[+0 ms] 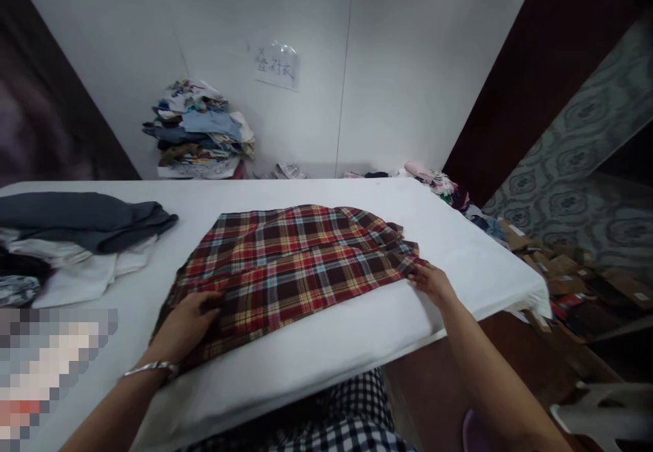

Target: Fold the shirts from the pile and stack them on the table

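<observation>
A red, brown and yellow plaid shirt (290,262) lies flat and partly folded on the white table (326,350). My left hand (186,323) rests palm down on the shirt's near left corner, a silver bangle on its wrist. My right hand (431,282) pinches the shirt's right edge near the collar end, fingers closed on the cloth. Both forearms reach in from the bottom of the view.
A pile of grey, white and dark clothes (76,234) lies on the table's left. A heap of folded garments (198,132) stands against the back wall under a paper sign (276,66). Loose clothes and cardboard boxes (551,268) lie past the table's right edge.
</observation>
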`<state>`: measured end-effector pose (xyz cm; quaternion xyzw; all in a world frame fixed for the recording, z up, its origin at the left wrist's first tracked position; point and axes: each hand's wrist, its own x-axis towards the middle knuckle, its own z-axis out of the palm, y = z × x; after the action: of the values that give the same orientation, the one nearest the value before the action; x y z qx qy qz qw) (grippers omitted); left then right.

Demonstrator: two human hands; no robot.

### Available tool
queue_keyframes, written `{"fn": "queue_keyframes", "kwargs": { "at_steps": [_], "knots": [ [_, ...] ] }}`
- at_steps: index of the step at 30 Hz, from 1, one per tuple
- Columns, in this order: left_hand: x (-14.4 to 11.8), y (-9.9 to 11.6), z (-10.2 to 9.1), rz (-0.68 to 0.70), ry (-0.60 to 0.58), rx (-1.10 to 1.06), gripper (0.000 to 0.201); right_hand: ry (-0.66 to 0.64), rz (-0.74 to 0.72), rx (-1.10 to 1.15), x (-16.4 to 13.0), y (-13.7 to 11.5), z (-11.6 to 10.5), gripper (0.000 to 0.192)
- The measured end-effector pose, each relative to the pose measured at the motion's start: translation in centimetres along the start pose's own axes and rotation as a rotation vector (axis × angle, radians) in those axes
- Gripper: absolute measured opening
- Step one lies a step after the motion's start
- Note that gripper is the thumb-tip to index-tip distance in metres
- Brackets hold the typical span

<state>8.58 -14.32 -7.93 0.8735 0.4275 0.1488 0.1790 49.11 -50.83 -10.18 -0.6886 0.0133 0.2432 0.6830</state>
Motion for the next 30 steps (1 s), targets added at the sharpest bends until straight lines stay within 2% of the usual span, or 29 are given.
{"fn": "queue_keyframes", "kwargs": {
  "at_steps": [3,6,9,12,15,17,19,22,25,30],
  "knots": [
    [-0.4,-0.8,0.7,0.009,0.023,0.018,0.035,0.094,-0.093,-0.300,-0.6,0.2,-1.4,0.017],
    [-0.8,0.0,0.6,0.084,0.147,0.066,0.035,0.091,-0.405,-0.598,-1.4,0.3,-1.1,0.030],
    [-1.2,2.1,1.0,0.231,0.170,0.097,0.039,-0.054,-0.700,-0.679,-2.1,0.0,1.8,0.038],
    [-1.8,3.6,2.3,0.325,0.045,0.185,0.046,-0.246,-0.885,-0.791,-1.9,0.3,5.7,0.042],
    [-2.2,3.2,3.9,0.258,-0.096,0.279,0.054,-0.402,-0.893,-1.082,-0.6,1.6,8.5,0.052],
    [-2.6,2.5,4.6,0.226,-0.134,0.289,0.058,-0.428,-0.849,-1.292,0.4,3.0,9.1,0.056],
    [-2.8,1.9,4.9,0.225,-0.142,0.277,0.059,-0.422,-0.837,-1.399,1.2,4.2,9.0,0.058],
    [-2.7,1.6,4.6,0.203,-0.154,0.225,0.057,-0.434,-0.840,-1.415,1.9,4.9,8.6,0.059],
    [-1.4,1.4,3.8,0.154,-0.130,0.121,0.049,-0.430,-0.847,-1.372,2.0,4.2,9.0,0.059],
    [4.1,1.6,1.7,0.115,0.001,0.100,0.041,-0.419,-0.943,-1.350,2.5,3.2,11.8,0.059]
  ]
}}
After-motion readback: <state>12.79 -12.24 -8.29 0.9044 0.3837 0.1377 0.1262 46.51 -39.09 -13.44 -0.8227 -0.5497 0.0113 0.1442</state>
